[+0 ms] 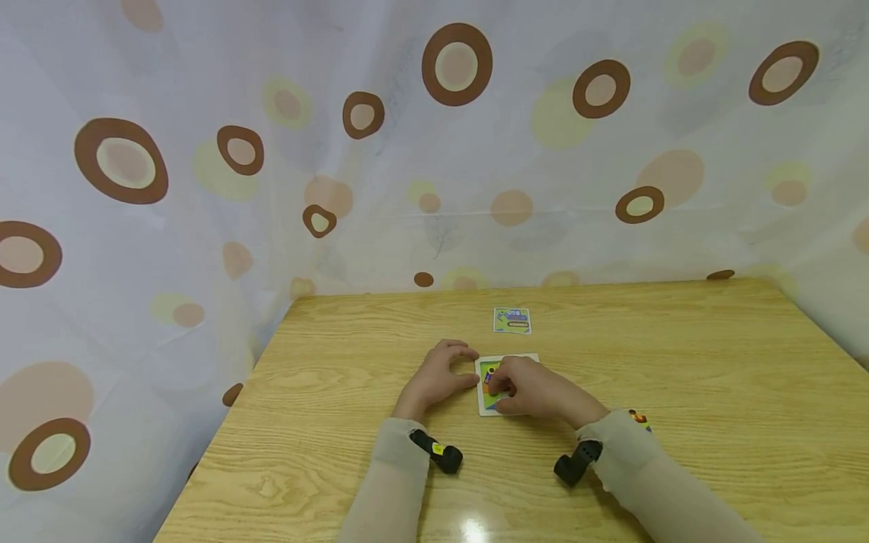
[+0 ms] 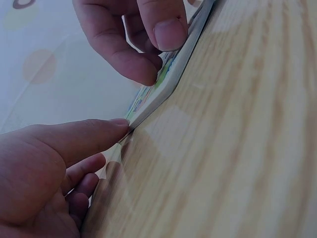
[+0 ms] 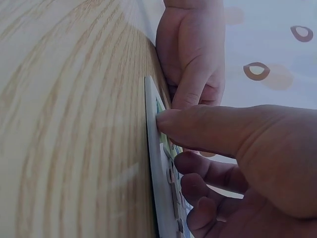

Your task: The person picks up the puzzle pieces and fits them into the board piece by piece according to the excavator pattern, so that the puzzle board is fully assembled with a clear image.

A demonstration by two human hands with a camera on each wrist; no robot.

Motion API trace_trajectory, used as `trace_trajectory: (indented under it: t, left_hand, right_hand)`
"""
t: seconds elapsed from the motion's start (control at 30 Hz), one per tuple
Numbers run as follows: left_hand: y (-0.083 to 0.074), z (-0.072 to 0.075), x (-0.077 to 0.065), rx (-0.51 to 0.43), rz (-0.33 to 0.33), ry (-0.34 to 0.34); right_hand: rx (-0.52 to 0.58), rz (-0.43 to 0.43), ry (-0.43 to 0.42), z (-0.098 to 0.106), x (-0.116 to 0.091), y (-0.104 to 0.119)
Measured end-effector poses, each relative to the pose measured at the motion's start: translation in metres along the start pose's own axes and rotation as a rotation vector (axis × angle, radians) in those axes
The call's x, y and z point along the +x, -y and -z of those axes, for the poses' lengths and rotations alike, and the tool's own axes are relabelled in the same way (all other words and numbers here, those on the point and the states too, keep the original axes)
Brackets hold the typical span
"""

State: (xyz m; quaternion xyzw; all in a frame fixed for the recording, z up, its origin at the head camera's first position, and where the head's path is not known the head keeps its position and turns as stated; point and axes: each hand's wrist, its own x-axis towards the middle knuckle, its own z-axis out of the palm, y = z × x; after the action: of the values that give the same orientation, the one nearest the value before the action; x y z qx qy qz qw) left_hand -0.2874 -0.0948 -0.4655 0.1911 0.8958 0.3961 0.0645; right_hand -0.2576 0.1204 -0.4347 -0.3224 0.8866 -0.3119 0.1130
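A small white-framed jigsaw puzzle tray (image 1: 486, 412) lies flat on the wooden table, with green, orange and blue picture pieces in it. My left hand (image 1: 434, 379) is at its left side, fingers loosely bent. In the left wrist view the left thumb (image 2: 86, 139) reaches the tray's edge at a corner. My right hand (image 1: 536, 388) covers the tray's right part, fingers bent downward. The right thumb (image 3: 208, 126) touches the picture near the frame in the right wrist view, its other fingertips low over the pieces and apart from the thumb. Part of the picture is hidden under this hand.
A square picture card (image 1: 512, 320) with a blue and purple vehicle lies behind the tray. Small coloured pieces (image 1: 640, 419) show beside the right sleeve, partly hidden by it. A patterned curtain (image 1: 434, 166) hangs along the far edge of the table (image 1: 713, 362).
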Motion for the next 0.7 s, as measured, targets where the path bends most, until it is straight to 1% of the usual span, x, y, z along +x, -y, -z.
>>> trace_trajectory:
  t: [0.13, 0.27, 0.4, 0.57, 0.7]
  left_hand:
    - [0.000, 0.000, 0.000, 0.006, 0.002, -0.002]
    - [-0.001, 0.000, 0.000, 0.009, 0.006, -0.002]
    - [-0.001, 0.000, -0.001, 0.007, 0.007, -0.002]
    - [0.000, -0.001, 0.000, 0.017, 0.001, -0.003]
    - [0.002, -0.002, 0.001, 0.028, -0.002, -0.005]
  right_hand:
    - [-0.004, 0.008, -0.006, 0.000, -0.001, -0.001]
    - [-0.019, 0.034, -0.011, -0.001, -0.002, -0.003]
    - [-0.007, 0.052, -0.025, -0.001, -0.004, -0.006]
    - [0.018, 0.069, -0.054, 0.003, -0.008, -0.008]
    - [0.005, 0.069, -0.061, 0.007, -0.012, -0.011]
